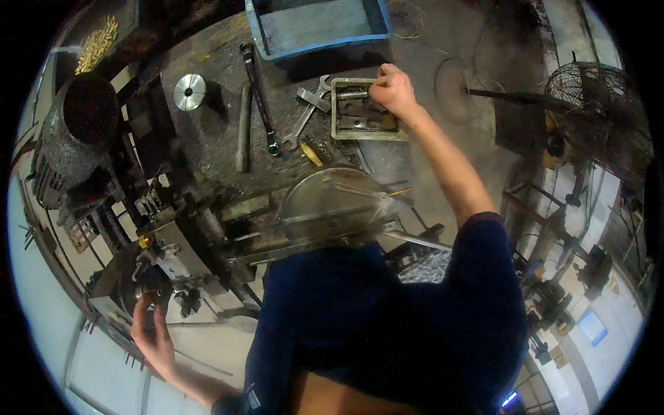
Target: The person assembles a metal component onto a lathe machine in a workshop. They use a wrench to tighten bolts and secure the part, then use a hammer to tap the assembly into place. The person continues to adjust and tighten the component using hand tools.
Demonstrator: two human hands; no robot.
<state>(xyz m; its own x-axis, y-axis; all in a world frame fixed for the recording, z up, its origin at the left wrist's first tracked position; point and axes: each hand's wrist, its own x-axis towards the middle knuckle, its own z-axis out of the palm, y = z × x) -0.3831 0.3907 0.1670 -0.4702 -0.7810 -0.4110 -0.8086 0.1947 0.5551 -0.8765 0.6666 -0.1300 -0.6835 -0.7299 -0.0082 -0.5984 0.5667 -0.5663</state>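
Note:
At the lower left, my left hand reaches up to the machine, its thumb and fingers curled at a small round metal part; dimness hides how they meet. On the right, my right hand is closed in a fist over a shallow pale-rimmed tray. A short shiny metal rod runs up to that fist; its far end is hidden. Dark metal pieces lie in the tray. Left of it are an open-ended wrench, a small metal block and a yellow-handled tool.
A blue bin stands at the back. Farther left are a long ratchet wrench, a metal bar and a slotted metal cylinder. A round disc is before me. Brass-coloured pieces fill a far-left container; a caged fan stands right.

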